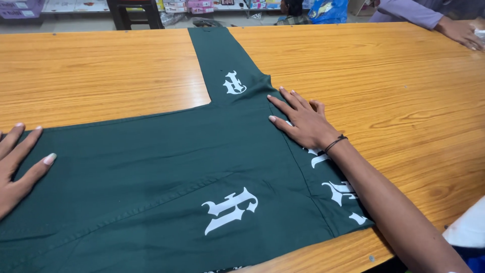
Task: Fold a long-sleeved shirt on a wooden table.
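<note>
left hand (17, 164) flat, open on green shirt (151, 172) | right hand (303, 121) flat near sleeve (222, 65), probably smoothing; press evenly | counter (91, 71)

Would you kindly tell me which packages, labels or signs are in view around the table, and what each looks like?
Boxed packages: far shelf, top centre; small, flat, pink and white.
Purple box: top left corner; rectangular.
Blue plastic bag: floor beyond table, top right; crumpled, yellow markings.
White printed emblems: on the dark green garment; ornate letter shapes.
No screens.

Black cord bracelet (335, 143), bare forearms
</note>
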